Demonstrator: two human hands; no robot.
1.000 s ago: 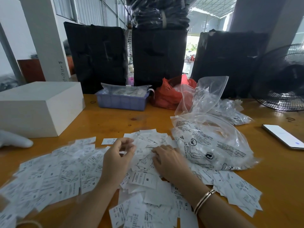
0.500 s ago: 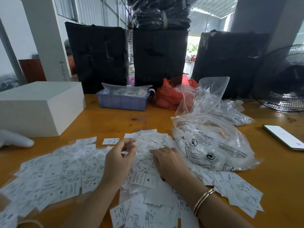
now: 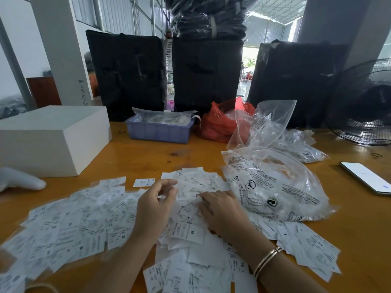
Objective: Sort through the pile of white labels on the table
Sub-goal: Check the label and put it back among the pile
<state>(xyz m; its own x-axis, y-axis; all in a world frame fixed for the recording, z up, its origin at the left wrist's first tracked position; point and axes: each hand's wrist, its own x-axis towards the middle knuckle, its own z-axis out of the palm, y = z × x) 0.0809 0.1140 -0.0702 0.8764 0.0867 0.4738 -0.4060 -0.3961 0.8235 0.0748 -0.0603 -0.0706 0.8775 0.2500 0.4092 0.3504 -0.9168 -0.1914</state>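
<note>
A wide pile of white printed labels (image 3: pixel 69 227) covers the near half of the wooden table (image 3: pixel 148 157). My left hand (image 3: pixel 155 205) hovers over the middle of the pile, fingers curled, with a small label (image 3: pixel 161 198) pinched between thumb and fingertips. My right hand (image 3: pixel 220 210) lies palm down on the pile just right of it, fingers spread and pressing the labels. One single label (image 3: pixel 143 182) lies apart at the pile's far edge. A gold bracelet sits on my right wrist.
A clear printed plastic bag (image 3: pixel 273 187) lies right of the pile, more bags behind it. A white box (image 3: pixel 50 140) stands at left, a purple tray (image 3: pixel 158 132) and red bag (image 3: pixel 220 125) behind. A phone (image 3: pixel 368 177) lies at right, a fan (image 3: pixel 364 106) beyond.
My left hand's fingers have curled tighter and lifted slightly over the pile. My right hand has stayed flat on the labels, shifting only a little.
</note>
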